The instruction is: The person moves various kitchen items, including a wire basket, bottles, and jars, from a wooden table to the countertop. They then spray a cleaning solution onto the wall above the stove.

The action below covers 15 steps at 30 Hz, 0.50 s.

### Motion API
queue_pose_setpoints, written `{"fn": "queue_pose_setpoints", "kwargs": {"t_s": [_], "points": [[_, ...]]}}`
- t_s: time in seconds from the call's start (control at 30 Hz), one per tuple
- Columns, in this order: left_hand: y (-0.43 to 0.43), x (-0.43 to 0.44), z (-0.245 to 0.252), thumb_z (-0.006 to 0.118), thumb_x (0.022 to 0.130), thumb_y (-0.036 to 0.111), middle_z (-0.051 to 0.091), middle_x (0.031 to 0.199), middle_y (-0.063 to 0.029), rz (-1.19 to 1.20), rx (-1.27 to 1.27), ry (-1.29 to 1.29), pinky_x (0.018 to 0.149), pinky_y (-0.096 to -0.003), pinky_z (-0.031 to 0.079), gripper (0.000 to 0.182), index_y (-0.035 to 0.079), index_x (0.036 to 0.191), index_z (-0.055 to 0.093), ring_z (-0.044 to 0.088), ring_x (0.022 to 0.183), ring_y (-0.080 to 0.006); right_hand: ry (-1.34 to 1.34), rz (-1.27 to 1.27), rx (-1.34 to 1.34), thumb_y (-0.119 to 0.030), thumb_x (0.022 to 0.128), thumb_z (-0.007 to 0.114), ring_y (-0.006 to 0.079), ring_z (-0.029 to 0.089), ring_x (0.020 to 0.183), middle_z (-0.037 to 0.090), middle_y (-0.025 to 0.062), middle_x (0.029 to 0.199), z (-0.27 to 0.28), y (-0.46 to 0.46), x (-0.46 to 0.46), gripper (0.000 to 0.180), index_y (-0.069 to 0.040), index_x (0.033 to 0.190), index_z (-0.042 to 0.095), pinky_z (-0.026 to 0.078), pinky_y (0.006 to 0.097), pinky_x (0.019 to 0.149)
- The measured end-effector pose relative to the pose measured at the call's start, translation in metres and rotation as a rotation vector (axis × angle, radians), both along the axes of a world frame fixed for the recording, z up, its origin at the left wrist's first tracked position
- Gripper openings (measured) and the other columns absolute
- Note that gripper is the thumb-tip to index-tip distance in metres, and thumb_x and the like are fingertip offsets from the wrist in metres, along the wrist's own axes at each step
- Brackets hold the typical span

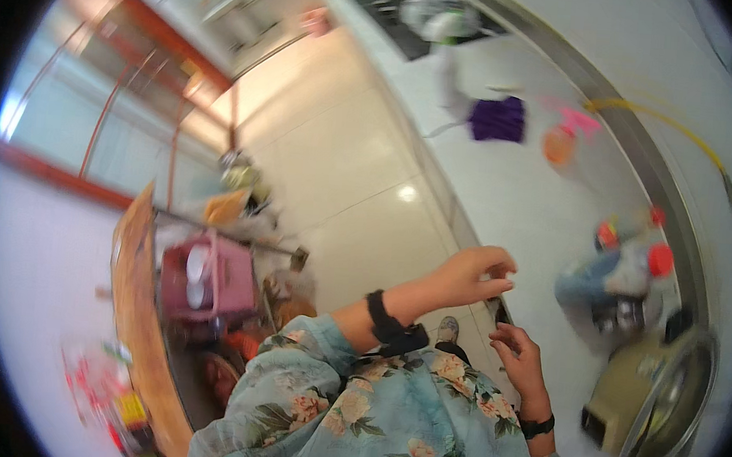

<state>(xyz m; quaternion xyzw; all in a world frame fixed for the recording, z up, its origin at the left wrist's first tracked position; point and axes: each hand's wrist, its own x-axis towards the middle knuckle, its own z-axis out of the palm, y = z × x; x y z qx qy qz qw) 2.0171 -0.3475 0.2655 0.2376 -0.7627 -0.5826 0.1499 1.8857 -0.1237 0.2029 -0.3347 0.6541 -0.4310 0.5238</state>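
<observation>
My left hand (474,275) is raised over the edge of the white counter (515,194), its fingers loosely curled and apart with nothing between them. Just below it in the picture, my right hand (518,356) is at the counter's edge, fingers bent and apart, holding nothing. Both wrists wear black straps. Farther along the counter lie a folded purple cloth (498,118) and a spray bottle with orange liquid and a pink head (560,144). Nearer to my right hand are large plastic bottles with red caps (607,277), somewhat blurred.
An olive-coloured appliance (638,391) stands at the counter's right end; a black cooktop (413,15) is at the far end. A yellow hose (673,119) runs along the wall. At left are a wooden shelf top (143,321), a pink basket (235,280) and a glass-paned door (120,97).
</observation>
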Motion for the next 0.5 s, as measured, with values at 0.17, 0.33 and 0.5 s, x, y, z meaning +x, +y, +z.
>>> {"fn": "queue_pose_setpoints", "kwargs": {"t_s": [0.17, 0.33, 0.5], "points": [[-0.020, 0.202, 0.027, 0.063, 0.092, 0.013, 0.068, 0.088, -0.0067, 0.614, 0.233, 0.015, 0.074, -0.0281, 0.052, 0.019, -0.001, 0.103, 0.063, 0.065, 0.084, -0.0133, -0.064, 0.209, -0.022, -0.001, 0.089, 0.062, 0.0186, 0.066, 0.098, 0.068, 0.0118, 0.105, 0.026, -0.071, 0.056, 0.032, 0.001, 0.121, 0.058, 0.052, 0.0315, 0.088], [-0.009, 0.370, 0.051, 0.061, 0.093, 0.010, 0.065, 0.087, -0.0038, 1.212, 0.129, 0.071, 0.073, -0.0256, 0.051, 0.016, 0.000, 0.104, 0.063, 0.063, 0.081, -0.0102, -0.078, 0.496, -0.044, 0.001, 0.091, 0.058, 0.0174, 0.064, 0.097, 0.067, 0.0112, 0.106, 0.023, -0.164, 0.117, 0.033, -0.001, 0.124, 0.056, 0.051, 0.0314, 0.088], [0.026, 0.462, 0.088, 0.059, 0.094, 0.008, 0.065, 0.087, -0.0027, 1.621, 0.129, 0.295, 0.071, -0.0233, 0.050, 0.015, 0.001, 0.106, 0.062, 0.062, 0.081, -0.0099, -0.024, 0.716, -0.082, -0.002, 0.093, 0.057, 0.0188, 0.064, 0.095, 0.067, 0.0120, 0.105, 0.037, -0.239, 0.153, 0.032, 0.000, 0.125, 0.055, 0.052, 0.0324, 0.086]]}}
